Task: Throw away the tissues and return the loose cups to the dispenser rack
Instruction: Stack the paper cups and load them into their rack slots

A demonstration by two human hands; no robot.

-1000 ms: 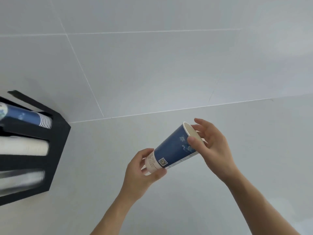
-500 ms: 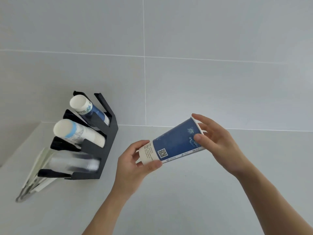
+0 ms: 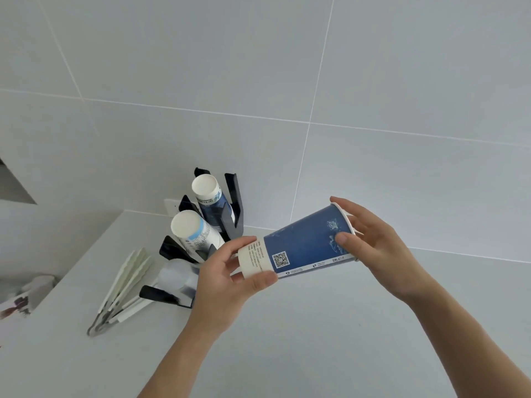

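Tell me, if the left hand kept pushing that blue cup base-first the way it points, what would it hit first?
Probably the black dispenser rack, near the light-blue cup stack. The left hand and blue cup aim there, though depth is hard to judge.

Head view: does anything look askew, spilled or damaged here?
Nothing is spilled or visibly damaged. The blue cup lies sideways between the left hand and right hand, not yet in the rack. Pale tongs lie on the counter beside the rack.
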